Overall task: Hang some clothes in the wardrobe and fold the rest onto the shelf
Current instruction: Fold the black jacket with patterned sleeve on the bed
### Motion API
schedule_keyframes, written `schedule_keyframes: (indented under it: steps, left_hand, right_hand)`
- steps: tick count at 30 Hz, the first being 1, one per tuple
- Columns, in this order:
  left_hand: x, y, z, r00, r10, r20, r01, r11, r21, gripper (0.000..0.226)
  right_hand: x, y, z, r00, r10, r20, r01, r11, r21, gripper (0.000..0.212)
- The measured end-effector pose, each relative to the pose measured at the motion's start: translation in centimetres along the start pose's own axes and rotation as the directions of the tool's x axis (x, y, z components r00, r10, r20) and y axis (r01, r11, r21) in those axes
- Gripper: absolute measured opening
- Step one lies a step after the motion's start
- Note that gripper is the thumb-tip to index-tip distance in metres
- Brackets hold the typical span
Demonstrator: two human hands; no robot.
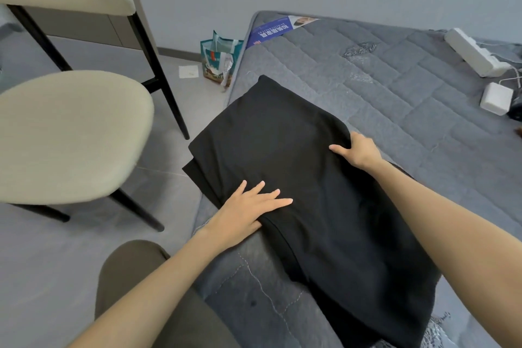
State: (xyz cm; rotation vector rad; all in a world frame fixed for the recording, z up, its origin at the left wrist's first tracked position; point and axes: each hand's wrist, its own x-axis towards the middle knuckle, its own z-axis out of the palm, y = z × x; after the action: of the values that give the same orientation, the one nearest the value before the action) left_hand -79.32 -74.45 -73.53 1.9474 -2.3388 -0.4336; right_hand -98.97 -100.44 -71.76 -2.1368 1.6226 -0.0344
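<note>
My left hand (pixel 248 210) presses flat on the black garment (pixel 296 178); my right hand (pixel 357 151) grips its far edge. Uneven pulling may undo the fold.

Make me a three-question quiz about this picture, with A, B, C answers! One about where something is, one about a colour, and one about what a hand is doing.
1. Where does the black garment lie?
A. On the chair seat
B. On the grey mattress
C. On the floor

2. What colour is the chair seat?
A. Cream
B. Red
C. Blue

3. What is the left hand doing?
A. Lifting a bag
B. Pointing at the wall
C. Pressing flat on the garment

Answers:
1. B: the garment is spread over the quilted grey mattress, with one corner hanging off its edge.
2. A: the chair seat beside the bed is pale cream, on black legs.
3. C: the left hand lies on the cloth with straight fingers, while the right hand grips the garment's edge.
</note>
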Motion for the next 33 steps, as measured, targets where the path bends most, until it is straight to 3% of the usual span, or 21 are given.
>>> schedule_keyframes:
  steps: [3,8,10,13,15,17,18,21,23,25,26,30,31,33]
  left_hand:
    - [-0.4,0.1,-2.4,0.985,-0.158,-0.073,0.124,0.93,-0.345,0.084]
    - [-0.8,-0.4,-6.9,0.871,-0.377,-0.314,0.124,0.787,-0.604,0.06]
    - [-1.2,-0.9,-9.2,0.828,-0.403,-0.389,0.066,0.76,-0.647,0.056]
    - [-2.0,-0.7,-13.8,0.773,-0.402,-0.491,-0.089,0.697,-0.712,0.044]
    - [-2.5,0.0,-17.5,0.73,-0.444,-0.52,-0.216,0.573,-0.791,0.038]
    - [-3.0,0.9,-21.0,0.734,-0.458,-0.501,-0.336,0.397,-0.854,0.035]
    - [-3.3,1.5,-22.3,0.739,-0.438,-0.511,-0.377,0.359,-0.854,0.035]
    - [-3.9,2.4,-24.6,0.751,-0.372,-0.546,-0.376,0.44,-0.815,0.042]
    - [-3.6,1.9,-24.7,0.783,-0.417,-0.461,-0.299,0.399,-0.867,0.04]
    - [-2.9,1.4,-23.8,0.79,-0.541,-0.288,-0.165,0.265,-0.95,0.035]
    - [-2.5,1.0,-22.9,0.767,-0.606,-0.21,-0.08,0.236,-0.969,0.034]
    - [-2.1,-1.7,-15.7,0.668,-0.736,-0.11,0.332,0.427,-0.841,0.05]
    - [-2.4,-2.3,-13.7,0.64,-0.767,-0.052,0.432,0.414,-0.801,0.054]
    - [-3.4,-2.5,-10.1,0.561,-0.825,0.074,0.524,0.285,-0.803,0.054]
  right_hand:
    - [-0.7,-0.2,-0.4,0.998,-0.011,-0.055,0.019,0.989,0.146,0.043]
    - [-2.6,-2.6,-3.2,0.98,0.063,-0.19,0.035,0.88,0.473,0.036]
    - [-3.8,-3.9,-5.2,0.967,0.087,-0.239,0.076,0.798,0.598,0.034]
    - [-6.2,-5.4,-8.9,0.945,0.196,-0.263,0.111,0.565,0.818,0.032]
    - [-8.4,-5.9,-11.8,0.932,0.268,-0.244,0.118,0.412,0.903,0.032]
    - [-10.8,-6.0,-14.7,0.917,0.296,-0.267,0.163,0.333,0.929,0.036]
    - [-12.0,-6.0,-15.9,0.909,0.299,-0.291,0.197,0.308,0.931,0.037]
    - [-14.7,-5.7,-19.1,0.903,0.314,-0.293,0.221,0.246,0.944,0.037]
    - [-15.6,-5.3,-20.3,0.93,0.309,-0.198,0.112,0.274,0.955,0.037]
    - [-15.5,-4.5,-20.2,0.955,0.289,-0.059,-0.047,0.347,0.937,0.042]
    - [-15.4,-4.1,-19.5,0.961,0.275,0.011,-0.119,0.378,0.918,0.044]
    - [-14.5,-2.5,-13.7,0.953,0.254,0.163,-0.281,0.553,0.784,0.06]
    - [-14.5,-2.0,-11.9,0.948,0.269,0.17,-0.307,0.631,0.712,0.069]
    - [-14.8,-0.8,-8.5,0.932,0.302,0.203,-0.363,0.737,0.57,0.081]
